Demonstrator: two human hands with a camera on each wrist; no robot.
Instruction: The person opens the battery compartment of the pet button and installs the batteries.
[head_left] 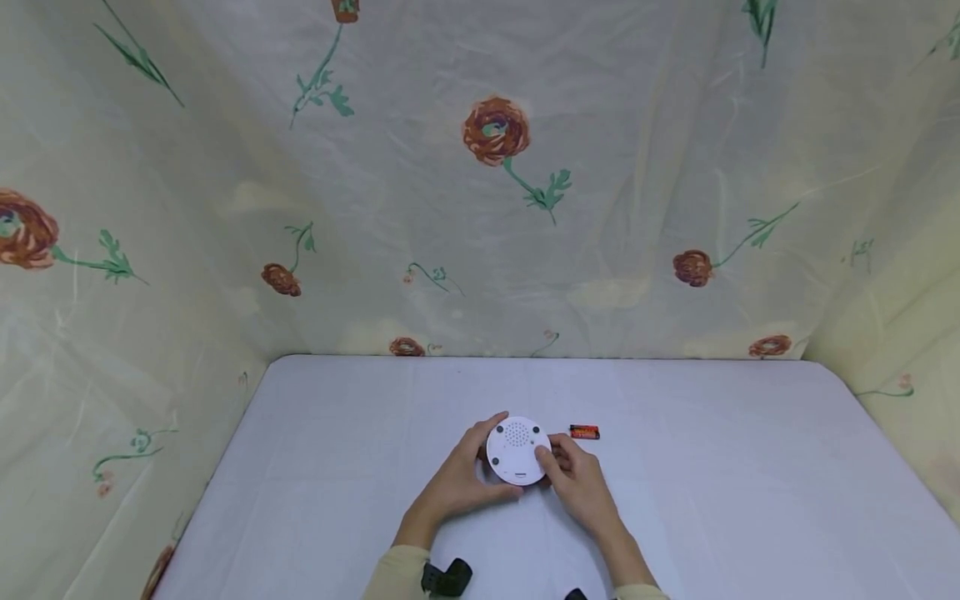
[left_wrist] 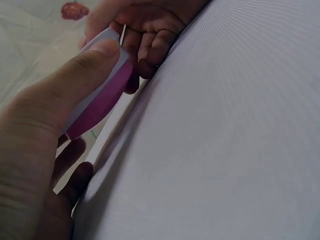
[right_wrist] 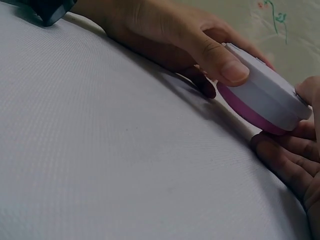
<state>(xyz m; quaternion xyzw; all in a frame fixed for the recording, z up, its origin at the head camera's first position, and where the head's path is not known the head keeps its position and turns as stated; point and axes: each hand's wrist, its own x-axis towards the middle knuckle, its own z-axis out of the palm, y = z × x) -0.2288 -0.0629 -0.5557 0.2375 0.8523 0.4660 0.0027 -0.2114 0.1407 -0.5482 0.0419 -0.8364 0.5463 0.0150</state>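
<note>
A round white device (head_left: 513,460) with a pink lower part (left_wrist: 102,105) is held a little above the table between both hands. Its upturned face has a patch of small speaker holes, several dark round feet and a narrow slot near its front edge. My left hand (head_left: 459,479) grips the left side, thumb (right_wrist: 234,71) on the near rim and fingers round the far edge. The right hand (head_left: 583,487) pinches the right side, its thumb pressing on the white face and its curled fingers underneath. Just beyond the right hand lies a red-and-black battery (head_left: 584,432).
A white-covered table (head_left: 720,467) with rounded far corners lies under the hands. Flower-patterned sheeting (head_left: 600,167) rises behind it and at both sides. Dark wrist-worn gear (head_left: 447,577) sits by the left sleeve, with another dark piece near the right sleeve.
</note>
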